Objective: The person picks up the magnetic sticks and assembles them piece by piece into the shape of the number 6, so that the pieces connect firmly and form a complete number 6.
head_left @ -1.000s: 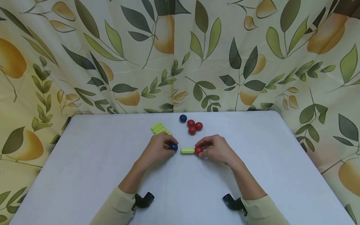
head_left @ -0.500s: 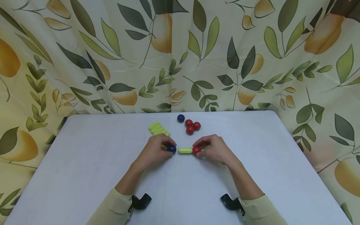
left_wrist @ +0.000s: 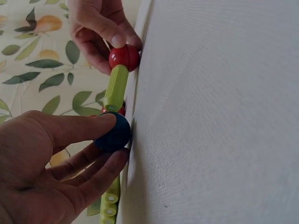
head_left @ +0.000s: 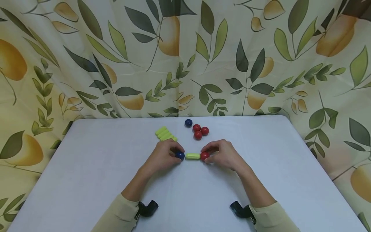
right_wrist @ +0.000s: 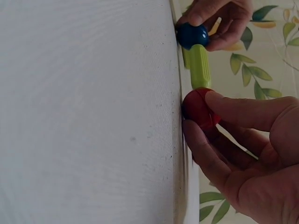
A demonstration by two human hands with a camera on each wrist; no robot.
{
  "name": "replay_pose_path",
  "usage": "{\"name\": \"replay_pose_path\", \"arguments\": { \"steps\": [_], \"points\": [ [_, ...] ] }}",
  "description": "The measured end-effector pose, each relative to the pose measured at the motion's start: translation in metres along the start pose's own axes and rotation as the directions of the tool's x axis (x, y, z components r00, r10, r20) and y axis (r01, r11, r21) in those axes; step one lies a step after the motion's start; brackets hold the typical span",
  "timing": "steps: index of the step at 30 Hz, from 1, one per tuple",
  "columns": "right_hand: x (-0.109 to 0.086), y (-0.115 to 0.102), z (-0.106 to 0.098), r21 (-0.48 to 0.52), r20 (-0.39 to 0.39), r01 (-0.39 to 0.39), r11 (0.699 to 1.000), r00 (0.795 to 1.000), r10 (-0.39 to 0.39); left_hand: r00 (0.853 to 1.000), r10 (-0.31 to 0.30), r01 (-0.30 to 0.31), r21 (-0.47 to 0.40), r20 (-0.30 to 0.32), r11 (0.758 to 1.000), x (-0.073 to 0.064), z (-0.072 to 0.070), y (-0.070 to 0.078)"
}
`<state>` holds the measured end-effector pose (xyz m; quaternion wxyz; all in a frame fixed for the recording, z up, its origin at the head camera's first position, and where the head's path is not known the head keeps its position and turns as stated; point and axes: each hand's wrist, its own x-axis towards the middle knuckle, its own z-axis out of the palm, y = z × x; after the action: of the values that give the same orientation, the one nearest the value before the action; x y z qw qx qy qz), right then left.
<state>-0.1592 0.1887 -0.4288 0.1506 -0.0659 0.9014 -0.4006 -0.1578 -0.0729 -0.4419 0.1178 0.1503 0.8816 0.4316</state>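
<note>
My left hand [head_left: 166, 154] pinches a dark blue ball [head_left: 180, 155] between thumb and fingers. In my right hand [head_left: 223, 155] is a red ball [head_left: 204, 156], gripped by the fingertips. A ribbed lime-green rod [head_left: 193, 156] joins the red ball and points left toward the blue one. The left wrist view shows the green rod's [left_wrist: 116, 88] free end right by the blue ball [left_wrist: 114, 133]; whether they touch I cannot tell. In the right wrist view, the red ball [right_wrist: 200, 108] sits between thumb and forefinger, with the rod [right_wrist: 200, 67] against it.
Several lime-green rods [head_left: 166, 133] lie side by side behind my left hand. Farther back are another dark blue ball [head_left: 188, 122] and a cluster of several red balls [head_left: 198, 135]. The white table [head_left: 185, 199] ends at a leaf-and-fruit patterned curtain [head_left: 185, 64].
The blue ball in my left hand has moved slightly right, narrowing the gap to the green rod. My right hand stays nearly still on the red ball. The head view has shifted slightly.
</note>
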Motion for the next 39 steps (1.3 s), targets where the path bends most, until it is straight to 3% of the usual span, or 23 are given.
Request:
{"name": "replay_pose_path", "arguments": {
  "steps": [18,39],
  "points": [
    [0.0015,-0.0028,-0.0022,-0.010,0.004,0.009,1.000,1.000,-0.009,0.999,0.033,-0.033,-0.013,0.003,0.999,0.0018,-0.0004,-0.0009],
    [-0.0018,-0.0010,-0.0009,-0.005,0.005,-0.002,1.000,1.000,0.002,0.999,0.016,-0.015,-0.016,0.031,1.000,0.0011,0.0011,-0.0016]
  ]
}}
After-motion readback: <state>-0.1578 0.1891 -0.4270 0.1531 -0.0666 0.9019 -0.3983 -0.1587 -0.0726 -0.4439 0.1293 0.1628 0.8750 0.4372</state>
